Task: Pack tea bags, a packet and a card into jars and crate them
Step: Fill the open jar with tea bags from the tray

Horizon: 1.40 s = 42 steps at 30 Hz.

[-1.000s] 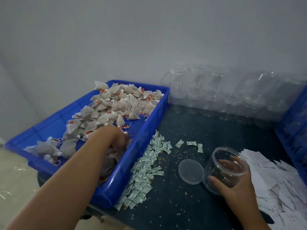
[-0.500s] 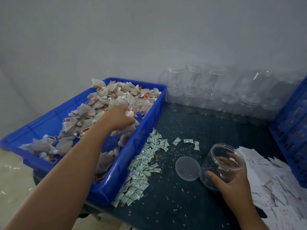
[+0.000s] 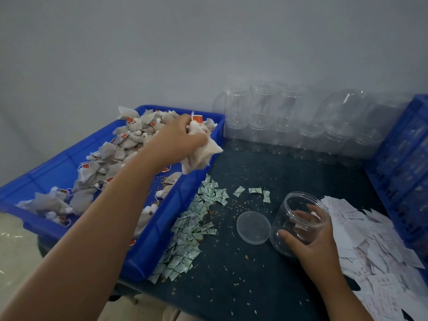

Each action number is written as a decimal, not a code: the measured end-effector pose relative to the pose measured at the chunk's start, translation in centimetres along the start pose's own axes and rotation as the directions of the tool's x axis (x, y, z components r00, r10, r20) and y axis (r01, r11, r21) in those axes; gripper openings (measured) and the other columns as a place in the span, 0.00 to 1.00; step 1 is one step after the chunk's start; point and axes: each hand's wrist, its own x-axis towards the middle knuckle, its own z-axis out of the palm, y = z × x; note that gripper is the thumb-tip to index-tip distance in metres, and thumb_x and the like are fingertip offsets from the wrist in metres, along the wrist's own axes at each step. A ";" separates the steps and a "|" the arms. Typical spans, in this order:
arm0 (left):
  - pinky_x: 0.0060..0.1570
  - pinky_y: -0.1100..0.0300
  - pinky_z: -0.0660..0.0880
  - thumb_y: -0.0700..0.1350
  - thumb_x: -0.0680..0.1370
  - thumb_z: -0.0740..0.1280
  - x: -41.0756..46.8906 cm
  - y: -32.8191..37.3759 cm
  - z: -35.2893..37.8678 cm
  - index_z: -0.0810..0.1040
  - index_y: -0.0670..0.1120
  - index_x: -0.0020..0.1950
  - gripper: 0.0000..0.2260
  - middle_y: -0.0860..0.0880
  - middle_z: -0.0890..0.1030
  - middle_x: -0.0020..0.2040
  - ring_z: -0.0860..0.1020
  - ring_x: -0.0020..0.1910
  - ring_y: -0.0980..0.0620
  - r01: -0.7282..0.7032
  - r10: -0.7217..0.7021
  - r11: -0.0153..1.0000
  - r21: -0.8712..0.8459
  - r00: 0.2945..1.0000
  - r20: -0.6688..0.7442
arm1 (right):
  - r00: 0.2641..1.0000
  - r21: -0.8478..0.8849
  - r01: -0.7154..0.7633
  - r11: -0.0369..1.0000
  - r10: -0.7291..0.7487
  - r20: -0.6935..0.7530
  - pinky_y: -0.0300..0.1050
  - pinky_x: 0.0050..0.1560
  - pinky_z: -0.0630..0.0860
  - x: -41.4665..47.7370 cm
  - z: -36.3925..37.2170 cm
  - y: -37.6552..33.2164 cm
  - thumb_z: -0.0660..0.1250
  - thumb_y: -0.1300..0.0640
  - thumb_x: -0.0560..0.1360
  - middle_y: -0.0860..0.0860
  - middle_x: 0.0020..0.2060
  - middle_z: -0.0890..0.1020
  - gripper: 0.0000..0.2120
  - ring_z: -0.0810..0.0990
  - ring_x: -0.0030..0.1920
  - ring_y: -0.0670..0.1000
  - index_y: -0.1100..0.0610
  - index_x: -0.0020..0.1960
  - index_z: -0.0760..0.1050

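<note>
The left hand (image 3: pixel 178 137) is clenched on a bunch (image 3: pixel 199 156) of tea bags at the centre of the frame, over the right rim of the blue tray (image 3: pixel 162 239), with one red tag sticking up above the knuckles. The right hand (image 3: pixel 310 242), at lower right, is wrapped round an open jar (image 3: pixel 298 218) that it holds tilted on the table (image 3: pixel 231 286), mouth turned up and left toward the bunch. What the jar already holds cannot be told. The step in hand looks like carrying the bunch across and into that mouth. To do it well, the left hand should stay tight until its fingers are over the opening, since the bags are soft and one hangs low and loose. The right hand should keep the tilt steady. The lid (image 3: pixel 253 227) lies just left of the jar, and the packets (image 3: pixel 192 225) are strewn between tray and jar, so the path should pass above both. More tea bags (image 3: pixel 104 163) fill the tray at left, cards (image 3: pixel 370 239) are heaped at right, spare jars (image 3: pixel 278 126) line the wall, and the crate (image 3: pixel 403 163) stands at far right.
</note>
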 end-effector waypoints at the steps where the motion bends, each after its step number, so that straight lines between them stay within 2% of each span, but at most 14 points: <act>1: 0.35 0.60 0.70 0.53 0.78 0.69 -0.4 0.7 0.6 0.74 0.53 0.47 0.07 0.52 0.80 0.42 0.77 0.38 0.55 -0.008 0.006 1.000 0.025 0.997 0.077 | 1.000 0.002 0.000 1.000 0.000 0.002 0.42 0.57 0.78 0.0 0.0 0.1 0.86 0.45 0.60 0.28 0.61 0.81 0.42 0.84 0.58 0.34 0.22 0.64 0.67; 7: 0.47 0.53 0.71 0.51 0.84 0.64 -2.5 -0.1 8.3 0.73 0.49 0.58 0.07 0.48 0.80 0.56 0.78 0.53 0.47 -0.076 -0.099 0.937 0.340 0.877 0.469 | 1.000 0.004 -0.023 1.000 0.023 0.005 0.42 0.57 0.79 0.1 -0.1 -0.1 0.85 0.37 0.57 0.29 0.63 0.80 0.44 0.85 0.59 0.37 0.25 0.67 0.66; 12: 0.59 0.51 0.74 0.47 0.87 0.56 -3.3 -0.5 10.8 0.78 0.46 0.67 0.14 0.45 0.80 0.64 0.78 0.60 0.45 -0.175 -0.124 0.903 0.392 0.767 0.629 | 0.999 -0.002 -0.015 1.000 0.016 0.029 0.45 0.59 0.80 0.2 -0.3 0.1 0.84 0.36 0.58 0.31 0.64 0.81 0.44 0.84 0.61 0.36 0.26 0.69 0.66; 14: 0.60 0.50 0.74 0.48 0.87 0.57 -3.3 -0.3 10.5 0.77 0.49 0.69 0.14 0.46 0.79 0.65 0.77 0.60 0.45 -0.200 -0.097 0.894 0.402 0.788 0.608 | 0.999 -0.014 -0.009 1.000 0.010 0.051 0.48 0.61 0.81 0.0 -0.3 0.1 0.84 0.36 0.58 0.33 0.64 0.81 0.45 0.84 0.62 0.38 0.27 0.70 0.66; 17: 0.49 0.55 0.71 0.47 0.86 0.60 -3.2 1.1 9.8 0.79 0.50 0.67 0.12 0.47 0.80 0.59 0.79 0.56 0.46 -0.195 0.015 0.897 0.397 0.910 0.414 | 0.997 -0.040 0.009 0.999 -0.006 0.079 0.52 0.65 0.81 -0.2 -0.3 0.0 0.85 0.36 0.59 0.34 0.65 0.81 0.46 0.82 0.64 0.40 0.27 0.71 0.65; 21: 0.32 0.69 0.69 0.53 0.81 0.68 -3.5 4.2 9.1 0.80 0.51 0.52 0.06 0.55 0.82 0.43 0.78 0.39 0.58 -0.159 0.152 0.983 0.088 0.985 0.081 | 0.996 -0.048 0.025 0.999 -0.020 0.086 0.57 0.67 0.82 -0.3 -0.2 -0.2 0.86 0.37 0.59 0.35 0.64 0.81 0.46 0.83 0.65 0.42 0.28 0.71 0.66; 23: 0.32 0.68 0.72 0.57 0.78 0.71 -4.1 6.0 9.3 0.79 0.51 0.47 0.10 0.53 0.81 0.37 0.78 0.36 0.58 -0.196 0.196 0.980 -0.035 0.980 -0.020 | 0.995 -0.043 0.027 0.999 -0.023 0.093 0.59 0.67 0.82 -0.2 -0.2 -0.3 0.86 0.37 0.59 0.36 0.64 0.81 0.47 0.83 0.66 0.44 0.31 0.72 0.67; 26: 0.31 0.65 0.74 0.58 0.76 0.73 -5.3 7.8 11.0 0.79 0.54 0.43 0.10 0.55 0.81 0.38 0.80 0.36 0.59 -0.232 0.245 0.960 -0.156 0.967 0.068 | 0.993 -0.033 0.034 0.999 -0.030 0.116 0.59 0.67 0.82 -0.1 0.0 -0.2 0.88 0.40 0.60 0.40 0.65 0.82 0.47 0.83 0.67 0.47 0.35 0.73 0.68; 30: 0.43 0.66 0.71 0.67 0.71 0.75 -6.7 7.1 15.2 0.81 0.61 0.51 0.15 0.59 0.76 0.48 0.76 0.46 0.63 -0.331 0.295 0.940 0.085 0.913 0.283 | 0.993 -0.024 0.058 0.998 -0.055 0.107 0.45 0.62 0.84 -0.3 0.0 -0.4 0.88 0.46 0.65 0.41 0.66 0.82 0.44 0.84 0.65 0.46 0.38 0.74 0.69; 32: 0.44 0.67 0.72 0.72 0.71 0.70 -7.0 6.5 16.2 0.80 0.63 0.56 0.19 0.60 0.78 0.49 0.77 0.48 0.64 -0.194 0.199 0.980 -0.045 0.953 0.230 | 0.993 -0.034 0.086 0.996 -0.083 0.087 0.35 0.62 0.80 -0.3 0.0 -0.7 0.87 0.43 0.65 0.39 0.67 0.81 0.43 0.82 0.67 0.44 0.39 0.74 0.69; 34: 0.42 0.67 0.72 0.66 0.78 0.66 -6.7 5.1 16.8 0.80 0.60 0.52 0.13 0.61 0.82 0.47 0.79 0.45 0.65 -0.071 0.090 0.976 -0.205 0.992 0.088 | 0.994 -0.038 0.082 0.996 -0.079 0.069 0.33 0.60 0.79 -0.2 0.0 -0.8 0.87 0.40 0.63 0.37 0.65 0.81 0.43 0.81 0.67 0.41 0.37 0.73 0.69; 36: 0.47 0.66 0.74 0.53 0.83 0.64 -6.4 2.8 17.0 0.81 0.58 0.56 0.06 0.61 0.84 0.53 0.80 0.47 0.64 -0.058 0.054 0.998 0.023 0.988 0.144 | 0.996 -0.038 0.068 0.997 -0.066 0.057 0.35 0.60 0.79 -0.2 0.1 -0.7 0.86 0.38 0.62 0.35 0.64 0.81 0.43 0.81 0.65 0.39 0.34 0.71 0.68; 38: 0.59 0.58 0.76 0.45 0.83 0.64 -6.6 0.5 17.5 0.79 0.53 0.69 0.15 0.53 0.81 0.66 0.79 0.59 0.55 -0.191 0.072 0.939 0.287 0.923 0.378 | 0.997 -0.042 0.066 0.997 -0.064 0.046 0.32 0.57 0.78 -0.3 0.1 -0.7 0.85 0.38 0.62 0.33 0.63 0.81 0.41 0.82 0.64 0.37 0.30 0.69 0.67; 42: 0.58 0.54 0.76 0.50 0.81 0.66 -7.2 -1.5 18.5 0.79 0.54 0.68 0.15 0.53 0.78 0.64 0.78 0.61 0.50 -0.314 0.117 0.856 0.410 0.891 0.439 | 0.998 -0.048 0.056 0.997 -0.054 0.038 0.27 0.56 0.76 -0.3 0.2 -1.0 0.85 0.35 0.61 0.31 0.63 0.80 0.42 0.81 0.64 0.36 0.27 0.67 0.65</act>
